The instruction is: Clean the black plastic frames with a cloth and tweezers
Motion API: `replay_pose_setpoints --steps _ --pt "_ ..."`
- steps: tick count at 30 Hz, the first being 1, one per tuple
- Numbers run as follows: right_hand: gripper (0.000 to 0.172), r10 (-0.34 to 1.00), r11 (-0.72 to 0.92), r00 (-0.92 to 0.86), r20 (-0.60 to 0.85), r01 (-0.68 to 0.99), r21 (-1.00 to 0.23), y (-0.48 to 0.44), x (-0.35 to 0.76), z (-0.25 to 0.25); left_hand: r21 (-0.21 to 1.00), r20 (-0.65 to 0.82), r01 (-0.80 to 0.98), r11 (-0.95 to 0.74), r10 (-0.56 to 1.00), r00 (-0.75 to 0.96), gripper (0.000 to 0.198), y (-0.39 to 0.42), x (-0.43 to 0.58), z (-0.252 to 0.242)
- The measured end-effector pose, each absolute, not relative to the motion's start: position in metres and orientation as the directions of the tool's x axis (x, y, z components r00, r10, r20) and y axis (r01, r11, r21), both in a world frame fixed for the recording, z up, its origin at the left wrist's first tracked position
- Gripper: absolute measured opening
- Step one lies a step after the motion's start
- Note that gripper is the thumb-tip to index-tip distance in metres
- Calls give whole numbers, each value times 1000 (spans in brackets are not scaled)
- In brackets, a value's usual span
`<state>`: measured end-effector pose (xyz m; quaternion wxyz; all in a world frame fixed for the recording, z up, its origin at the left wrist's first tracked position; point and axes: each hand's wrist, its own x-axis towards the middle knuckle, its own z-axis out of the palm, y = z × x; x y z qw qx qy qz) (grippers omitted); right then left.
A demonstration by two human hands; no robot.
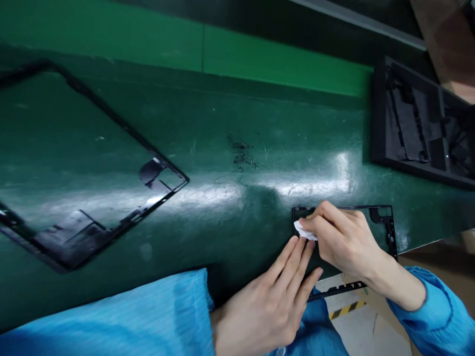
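while the right hand (347,242) pinches a white wad (306,231) between thumb and fingers, the left hand (265,296) lies unclenched, fingers extended, tips just beside the wad; how hard they press, cannot tell. wad is at the left end of a black frame (390,232), which lies partly on the green table (185,133), its near side out past the edge. second frame (77,242) at far left, blurred. dark strands (243,154) tangled mid-table. to the right, a black tray (378,113) with dark parts (413,118) inside
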<state>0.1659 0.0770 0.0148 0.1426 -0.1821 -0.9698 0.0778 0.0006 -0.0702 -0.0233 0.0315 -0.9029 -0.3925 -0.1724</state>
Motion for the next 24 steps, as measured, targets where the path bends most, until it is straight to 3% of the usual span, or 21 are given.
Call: replay_pose_setpoints --steps 24 --pt "21 355 924 -910 216 305 -231 81 166 20 28 315 710 -704 680 662 70 -71 -1 -21"
